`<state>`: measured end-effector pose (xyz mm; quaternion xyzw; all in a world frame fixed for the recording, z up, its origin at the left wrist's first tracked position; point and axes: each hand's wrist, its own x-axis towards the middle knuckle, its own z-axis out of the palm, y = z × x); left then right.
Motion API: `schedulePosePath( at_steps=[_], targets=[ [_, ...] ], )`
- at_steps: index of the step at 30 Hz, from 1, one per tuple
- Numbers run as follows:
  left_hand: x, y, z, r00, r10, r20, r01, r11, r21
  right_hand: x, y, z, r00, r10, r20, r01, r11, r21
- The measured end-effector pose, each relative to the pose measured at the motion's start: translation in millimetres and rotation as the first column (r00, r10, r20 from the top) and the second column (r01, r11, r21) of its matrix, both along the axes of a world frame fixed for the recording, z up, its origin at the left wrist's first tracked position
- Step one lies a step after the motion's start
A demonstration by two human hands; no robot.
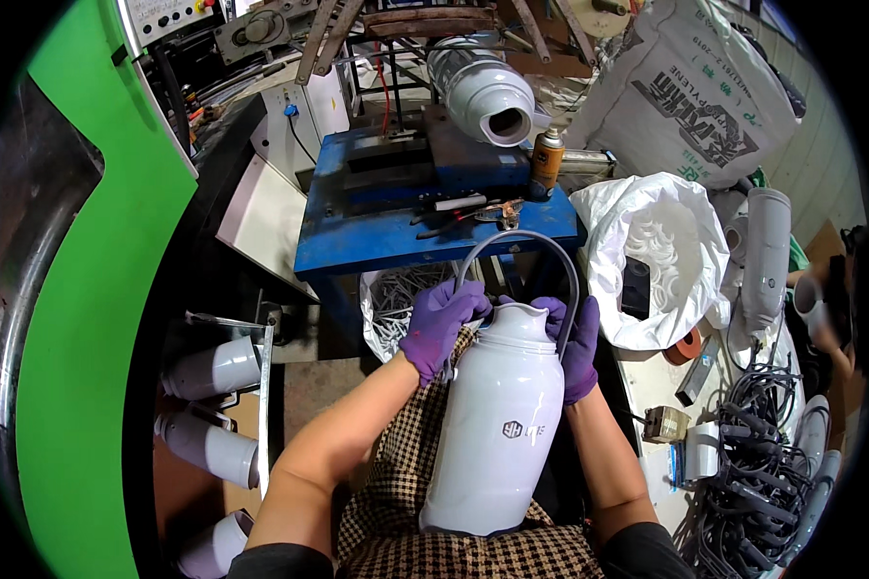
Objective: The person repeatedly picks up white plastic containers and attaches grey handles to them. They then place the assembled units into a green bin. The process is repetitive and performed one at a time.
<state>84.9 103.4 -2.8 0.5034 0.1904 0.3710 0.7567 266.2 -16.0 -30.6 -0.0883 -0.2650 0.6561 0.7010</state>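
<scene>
A pale grey thermos jug (492, 434) with a pouring lip stands slightly tilted in my lap, on a checked cloth. Over its top arches a grey carrying handle (517, 234). My left hand (441, 326), in a purple glove, is closed round the handle's left end beside the jug's neck. On the other side my right hand (574, 347), also gloved in purple, grips the handle's right end. The fingertips of both hands are partly hidden behind the jug's lip and the handle, so the joints there cannot be made out.
Ahead stands a blue metal bench (343, 217) with pliers (454, 222), a spray can (546, 164) and another jug body (488, 96). A white sack of rings (599, 251) and a heap of grey handles (758, 473) lie right. Several jugs (212, 454) fill a left-hand box.
</scene>
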Motion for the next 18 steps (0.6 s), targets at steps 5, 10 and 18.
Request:
schedulePosePath(
  at_steps=[5,10,18],
  targets=[
    [-4,-7,30,0.985,0.173,-0.008,-0.134,0.794,0.593,-2,2,13,0.898,-0.223,0.378,0.176,0.972,0.155],
    [-34,-7,84,0.983,-0.123,-0.137,0.17,0.894,0.414,-6,3,24,0.908,-0.173,0.382,0.145,0.984,0.102],
    [-46,-17,74,0.997,-0.076,-0.03,0.081,0.971,0.224,-20,0,28,0.931,-0.126,0.343,0.095,0.99,0.107]
  ],
)
